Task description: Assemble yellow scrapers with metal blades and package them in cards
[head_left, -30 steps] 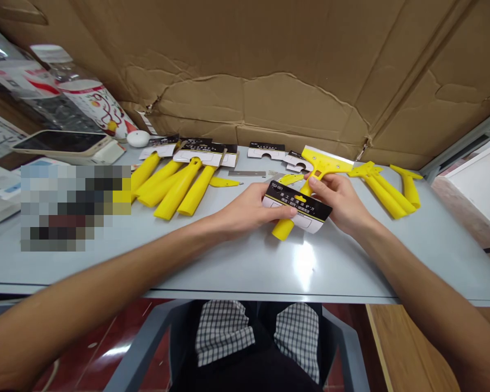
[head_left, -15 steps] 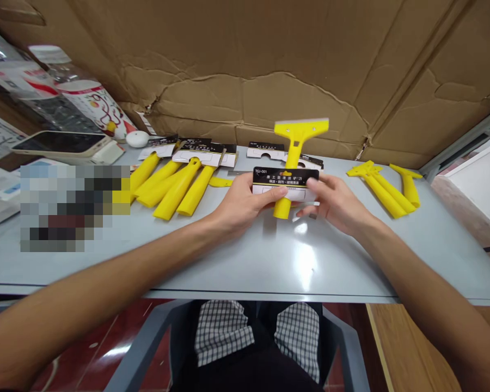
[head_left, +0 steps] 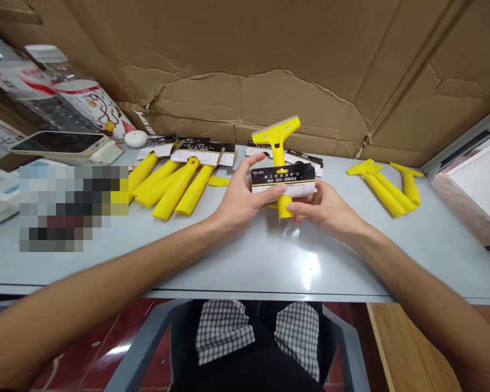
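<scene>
A yellow scraper (head_left: 276, 133) is held upright in front of me, its wide head tilted up to the right. Across its handle lies a black-and-white card label (head_left: 288, 178). My left hand (head_left: 243, 196) is closed on the label's left side, thumb pressed flat on its front and index finger raised behind. With thumb and fingers my right hand (head_left: 329, 212) grips the lower end of the scraper handle, below the label's right corner. Part of another yellow piece shows behind the label, mostly hidden.
Several labelled yellow scrapers (head_left: 182, 188) lie to the left, unlabelled ones (head_left: 386, 190) to the right. Loose labels (head_left: 306, 160) rest against the cardboard (head_left: 302, 103). A phone (head_left: 61, 142), a white mouse (head_left: 135, 138) and a bottle (head_left: 87, 100) stand at the far left.
The scraper's head has swung left and tilted, while its handle end has shifted slightly right. My right hand has moved from the label's edge down onto the handle end. My left index finger has lifted.
</scene>
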